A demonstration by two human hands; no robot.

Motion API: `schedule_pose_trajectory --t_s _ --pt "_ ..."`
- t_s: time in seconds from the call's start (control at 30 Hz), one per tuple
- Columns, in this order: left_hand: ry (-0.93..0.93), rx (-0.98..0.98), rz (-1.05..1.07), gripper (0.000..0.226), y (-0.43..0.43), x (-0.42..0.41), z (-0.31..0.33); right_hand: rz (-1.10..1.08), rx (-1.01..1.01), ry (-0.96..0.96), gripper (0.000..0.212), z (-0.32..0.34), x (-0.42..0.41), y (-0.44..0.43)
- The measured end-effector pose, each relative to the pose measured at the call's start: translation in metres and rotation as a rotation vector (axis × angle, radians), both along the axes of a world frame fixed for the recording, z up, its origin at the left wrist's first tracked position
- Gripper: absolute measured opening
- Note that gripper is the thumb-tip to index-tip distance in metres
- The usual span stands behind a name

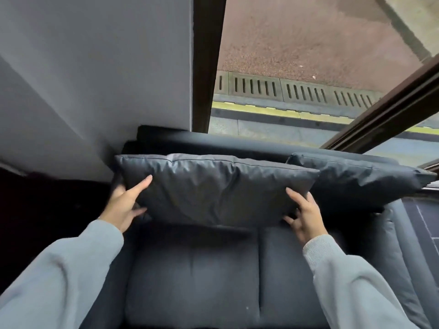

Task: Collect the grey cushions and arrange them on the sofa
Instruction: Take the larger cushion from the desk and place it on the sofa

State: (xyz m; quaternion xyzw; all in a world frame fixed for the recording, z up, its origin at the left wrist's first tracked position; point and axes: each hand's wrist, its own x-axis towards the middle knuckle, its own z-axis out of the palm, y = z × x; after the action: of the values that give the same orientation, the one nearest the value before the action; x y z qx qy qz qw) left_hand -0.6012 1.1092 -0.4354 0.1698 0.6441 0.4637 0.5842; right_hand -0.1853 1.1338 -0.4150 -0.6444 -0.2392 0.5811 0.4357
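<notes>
A dark grey cushion (213, 186) leans against the backrest at the left end of the dark grey sofa (194, 281). My left hand (126, 203) grips its lower left corner, thumb on the front face. My right hand (305, 214) holds its lower right corner from below. A second grey cushion (361, 184) leans on the backrest to the right, partly tucked behind the first one. Both of my sleeves are light grey.
A grey wall (95, 67) rises behind the sofa's left end. A dark window frame (206, 62) stands beside it, with pavement and a drain grate (297, 90) outside. Dark floor lies left of the sofa. The sofa's right armrest (401, 245) borders the seat.
</notes>
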Motion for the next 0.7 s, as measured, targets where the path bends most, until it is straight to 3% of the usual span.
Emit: schedule_pose_trajectory --t_s 0.07,0.2,0.23,0.33,0.43,0.53,0.63,0.7 --pt "0.017 -0.003 0.059 0.102 0.015 -0.009 -0.014 0.033 0.012 0.014 0.052 -0.016 -0.009 0.020" --pt "0.064 -0.012 0.112 0.094 0.038 -0.018 -0.033 0.006 -0.019 -0.057 0.114 -0.038 -0.028 0.046" --pt "0.088 -0.031 0.084 0.090 0.042 -0.015 -0.038 -0.020 -0.039 -0.067 0.120 -0.042 -0.029 0.050" --pt "0.161 -0.114 0.014 0.076 0.051 0.003 -0.049 -0.056 -0.051 -0.130 0.120 -0.053 -0.028 0.058" --pt "0.203 -0.121 0.043 0.082 0.063 0.025 -0.052 -0.081 -0.033 -0.200 0.124 -0.058 -0.022 0.070" --pt "0.280 -0.106 0.127 0.092 0.080 0.029 -0.051 -0.101 -0.046 -0.135 0.099 -0.060 -0.017 0.085" --pt "0.253 -0.056 0.145 0.080 0.102 0.024 -0.052 -0.097 -0.050 -0.091 0.077 -0.067 -0.017 0.089" --pt "0.243 -0.029 0.196 0.075 0.111 0.020 -0.056 -0.077 -0.042 -0.097 0.075 -0.075 -0.019 0.085"
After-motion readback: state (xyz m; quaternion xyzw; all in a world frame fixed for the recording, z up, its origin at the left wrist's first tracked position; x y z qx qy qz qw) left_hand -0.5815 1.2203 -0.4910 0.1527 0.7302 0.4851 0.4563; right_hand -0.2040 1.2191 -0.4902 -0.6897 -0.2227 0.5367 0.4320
